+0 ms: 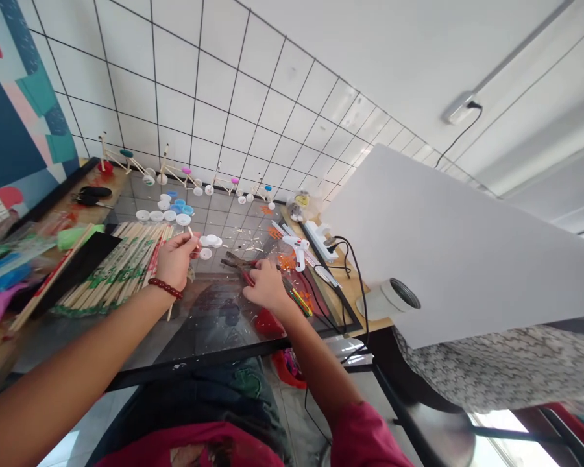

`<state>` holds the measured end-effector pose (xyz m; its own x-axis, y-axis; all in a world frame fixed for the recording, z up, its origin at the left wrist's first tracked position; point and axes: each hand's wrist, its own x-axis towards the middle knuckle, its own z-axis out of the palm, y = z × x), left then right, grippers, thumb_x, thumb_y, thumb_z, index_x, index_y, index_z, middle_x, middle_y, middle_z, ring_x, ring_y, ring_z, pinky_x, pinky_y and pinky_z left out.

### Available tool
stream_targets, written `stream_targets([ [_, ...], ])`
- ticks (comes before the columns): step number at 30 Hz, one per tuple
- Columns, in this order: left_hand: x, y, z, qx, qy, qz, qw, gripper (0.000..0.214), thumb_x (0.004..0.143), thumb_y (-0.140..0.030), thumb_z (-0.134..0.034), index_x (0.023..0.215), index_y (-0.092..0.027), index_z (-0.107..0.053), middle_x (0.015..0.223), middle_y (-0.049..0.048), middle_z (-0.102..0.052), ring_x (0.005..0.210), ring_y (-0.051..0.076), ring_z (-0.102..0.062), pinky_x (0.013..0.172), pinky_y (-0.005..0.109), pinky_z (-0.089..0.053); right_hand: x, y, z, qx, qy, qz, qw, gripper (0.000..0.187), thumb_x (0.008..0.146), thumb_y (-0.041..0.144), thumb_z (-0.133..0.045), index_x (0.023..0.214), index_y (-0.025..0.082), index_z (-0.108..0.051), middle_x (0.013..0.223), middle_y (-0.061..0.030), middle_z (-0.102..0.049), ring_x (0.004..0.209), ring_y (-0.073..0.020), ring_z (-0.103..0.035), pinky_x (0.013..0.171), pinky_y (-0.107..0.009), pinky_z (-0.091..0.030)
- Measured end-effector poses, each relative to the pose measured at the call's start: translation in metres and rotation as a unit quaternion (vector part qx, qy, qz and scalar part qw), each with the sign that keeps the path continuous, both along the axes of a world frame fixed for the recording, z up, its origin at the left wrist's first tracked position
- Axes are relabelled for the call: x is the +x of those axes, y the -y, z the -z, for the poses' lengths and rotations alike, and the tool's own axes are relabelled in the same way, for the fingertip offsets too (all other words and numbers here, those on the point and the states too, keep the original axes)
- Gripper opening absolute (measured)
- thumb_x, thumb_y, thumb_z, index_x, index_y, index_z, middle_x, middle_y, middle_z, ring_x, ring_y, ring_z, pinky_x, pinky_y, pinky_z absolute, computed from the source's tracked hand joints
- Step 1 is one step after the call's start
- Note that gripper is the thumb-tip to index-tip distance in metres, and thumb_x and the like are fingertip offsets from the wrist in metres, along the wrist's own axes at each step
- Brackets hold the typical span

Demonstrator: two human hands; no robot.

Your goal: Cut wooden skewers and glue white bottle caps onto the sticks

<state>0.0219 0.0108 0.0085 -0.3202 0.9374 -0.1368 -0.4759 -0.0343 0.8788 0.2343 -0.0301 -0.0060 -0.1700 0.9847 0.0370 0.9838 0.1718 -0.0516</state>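
My left hand [174, 256] pinches a thin wooden stick [191, 231], whose tip pokes up above the fingers. A red bead bracelet circles that wrist. My right hand [267, 285] is closed around the red handles of a pair of pliers [233, 261]; their jaws point left, apart from the stick. White bottle caps [211, 240] lie just right of my left hand, with blue caps [179, 206] and more white ones behind. Paper-wrapped chopsticks [111, 269] are spread to the left of my left hand.
Small stick-and-cap models [172, 170] stand along the tiled wall. A white glue gun [298, 250], a power strip [321, 240] with black cables and a utility knife [299, 299] lie at right. Keys [93, 194] and plastic bags [14, 272] are at left. Wood scraps dot the glass tabletop.
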Motion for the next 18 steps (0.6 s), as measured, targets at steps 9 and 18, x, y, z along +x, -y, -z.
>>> stream_targets([
  [9, -0.001, 0.004, -0.001, -0.004, 0.025, 0.084, 0.996, 0.019, 0.062, -0.023, -0.083, 0.064, -0.013, -0.067, 0.068, 0.0036, -0.066, 0.058, 0.010, -0.059, 0.053, 0.021, -0.046, 0.011, -0.015, -0.008, 0.124, -0.280, 0.040, 0.951, 0.008, 0.071, 0.024, -0.060, 0.070, 0.021, -0.068, 0.131, -0.0073, -0.058, 0.125, -0.0298, -0.047, 0.106, -0.046, -0.035],
  [18, 0.002, 0.009, -0.003, 0.001, 0.049, 0.130, 0.990, 0.017, 0.059, -0.010, -0.082, 0.067, -0.013, -0.067, 0.073, 0.0074, -0.072, 0.066, 0.015, -0.068, 0.063, 0.025, -0.055, -0.027, -0.020, -0.009, -0.050, -0.757, 0.000, 0.652, 0.035, 0.067, 0.032, -0.051, 0.099, 0.021, -0.059, 0.127, -0.0096, -0.064, 0.122, -0.0283, -0.057, 0.095, -0.040, -0.050],
])
